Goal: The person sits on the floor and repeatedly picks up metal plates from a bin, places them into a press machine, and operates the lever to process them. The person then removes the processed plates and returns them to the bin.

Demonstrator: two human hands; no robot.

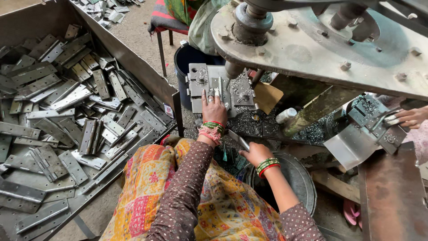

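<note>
My left hand (214,108) reaches forward onto the grey die plate (196,87) of a press. Its fingers pinch a narrow metal hinge piece (220,85) standing on the plate, under the press ram (233,69). My right hand (255,153) is lower and nearer to me. It grips another flat hinge piece (239,140) above a round metal tub (299,178). Both wrists wear green and red bangles.
A big metal bin (133,62) on the left holds several grey hinges (67,116). The press's heavy arm (312,44) hangs overhead. Metal shavings (249,122) cover the bed. Another person's hand (410,117) works a second fixture (374,127) at right. A blue bucket (185,60) stands behind.
</note>
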